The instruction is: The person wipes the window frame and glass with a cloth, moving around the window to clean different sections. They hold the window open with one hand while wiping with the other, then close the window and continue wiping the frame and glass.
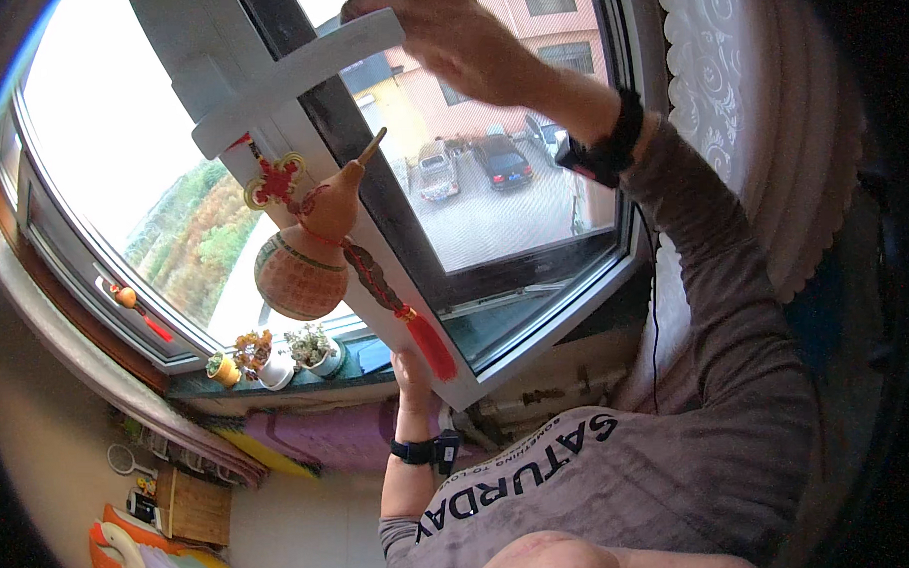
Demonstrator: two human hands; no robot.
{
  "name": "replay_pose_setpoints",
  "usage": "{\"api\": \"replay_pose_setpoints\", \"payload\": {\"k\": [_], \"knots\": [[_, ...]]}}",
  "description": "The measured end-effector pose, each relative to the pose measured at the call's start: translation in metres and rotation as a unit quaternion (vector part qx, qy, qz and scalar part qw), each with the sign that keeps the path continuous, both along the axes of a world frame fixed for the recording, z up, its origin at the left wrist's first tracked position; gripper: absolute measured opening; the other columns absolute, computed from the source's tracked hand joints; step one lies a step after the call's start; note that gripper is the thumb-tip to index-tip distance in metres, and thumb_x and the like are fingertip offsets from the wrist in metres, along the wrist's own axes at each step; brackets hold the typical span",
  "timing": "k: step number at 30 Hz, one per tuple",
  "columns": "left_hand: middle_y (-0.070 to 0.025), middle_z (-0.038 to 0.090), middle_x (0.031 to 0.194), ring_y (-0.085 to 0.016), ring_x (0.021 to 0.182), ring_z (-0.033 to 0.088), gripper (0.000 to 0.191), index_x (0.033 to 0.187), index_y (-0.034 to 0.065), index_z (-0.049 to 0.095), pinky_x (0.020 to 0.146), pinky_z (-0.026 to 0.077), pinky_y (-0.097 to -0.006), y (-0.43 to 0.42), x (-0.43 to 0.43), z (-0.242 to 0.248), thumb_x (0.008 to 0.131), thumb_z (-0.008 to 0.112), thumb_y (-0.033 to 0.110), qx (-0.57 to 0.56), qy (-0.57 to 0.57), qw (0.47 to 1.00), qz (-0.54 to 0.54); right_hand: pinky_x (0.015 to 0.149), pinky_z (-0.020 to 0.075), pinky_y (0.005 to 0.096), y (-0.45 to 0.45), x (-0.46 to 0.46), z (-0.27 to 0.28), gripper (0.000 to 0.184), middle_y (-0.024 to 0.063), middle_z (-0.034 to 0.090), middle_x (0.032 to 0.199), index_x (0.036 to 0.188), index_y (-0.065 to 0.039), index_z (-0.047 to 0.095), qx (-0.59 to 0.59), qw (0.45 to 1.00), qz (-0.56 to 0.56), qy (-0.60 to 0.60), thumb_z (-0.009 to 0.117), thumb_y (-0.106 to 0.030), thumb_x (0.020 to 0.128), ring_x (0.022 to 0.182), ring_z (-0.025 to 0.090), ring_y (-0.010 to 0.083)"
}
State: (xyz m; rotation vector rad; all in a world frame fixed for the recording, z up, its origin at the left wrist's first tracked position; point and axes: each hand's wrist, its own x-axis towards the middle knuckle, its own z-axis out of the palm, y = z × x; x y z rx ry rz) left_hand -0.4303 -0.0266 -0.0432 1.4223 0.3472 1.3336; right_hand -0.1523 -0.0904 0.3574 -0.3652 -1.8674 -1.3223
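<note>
My right hand [453, 40] is raised at the top of the view, blurred, beside the upper end of a white window handle [297, 79]. Its fingers are partly cut off by the picture's edge, and whether they hold anything is unclear. Low on the white window frame [442, 359], my left hand [411, 372] is at the frame's edge, its fingers largely hidden. A dried gourd [304, 278] with a red knot [277, 181] and a red tassel [433, 348] hangs from the handle in front of the frame. A wrist strap is on each arm.
An open window sash with a screen [489, 200] is at right, beside a lace curtain [707, 102]. Potted succulents [314, 349] line the dark sill [195, 383]. A smaller gourd ornament [126, 297] hangs at far left. A wooden cabinet [195, 503] stands lower left.
</note>
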Motion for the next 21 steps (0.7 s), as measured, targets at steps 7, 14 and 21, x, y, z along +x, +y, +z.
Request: {"api": "replay_pose_setpoints", "payload": {"k": [7, 14, 21], "knots": [[-0.0060, 0.061, 0.120, -0.017, 0.107, 0.062, 0.097, 0.140, 0.0057, 0.046, 0.087, 0.053, -0.0336, -0.006, -0.001, 0.017, 0.083, 0.050, 0.084, 0.031, 0.024, 0.999, 0.018, 0.114, 0.0357, 0.0468, -0.003, 0.001, -0.132, 0.050, 0.0004, 0.048, 0.149, 0.142, -0.024, 0.056, -0.066, 0.993, -0.094, 0.033, 0.058, -0.008, 0.094, 0.144, 0.039, 0.0252], [-0.0087, 0.057, 0.132, -0.027, 0.120, 0.059, 0.103, 0.150, 0.0072, 0.036, 0.099, 0.050, -0.0439, -0.006, -0.003, 0.017, 0.082, 0.054, 0.083, 0.005, 0.013, 0.999, -0.043, 0.117, 0.0338, 0.0438, -0.021, 0.005, -0.228, 0.049, -0.0018, 0.048, 0.150, 0.144, -0.023, 0.055, -0.131, 0.981, -0.143, 0.015, 0.055, -0.019, 0.095, 0.140, 0.039, 0.0248], [-0.0028, 0.061, 0.109, -0.020, 0.095, 0.063, 0.085, 0.140, 0.0098, 0.048, 0.079, 0.053, -0.0382, 0.006, -0.005, -0.007, 0.087, 0.056, 0.077, -0.033, -0.006, 0.999, 0.042, 0.115, 0.0385, 0.0395, -0.038, 0.007, -0.300, 0.051, -0.0019, 0.050, 0.146, 0.138, -0.022, 0.060, -0.194, 0.971, -0.140, -0.011, 0.058, -0.022, 0.087, 0.137, 0.041, 0.0226]]}}
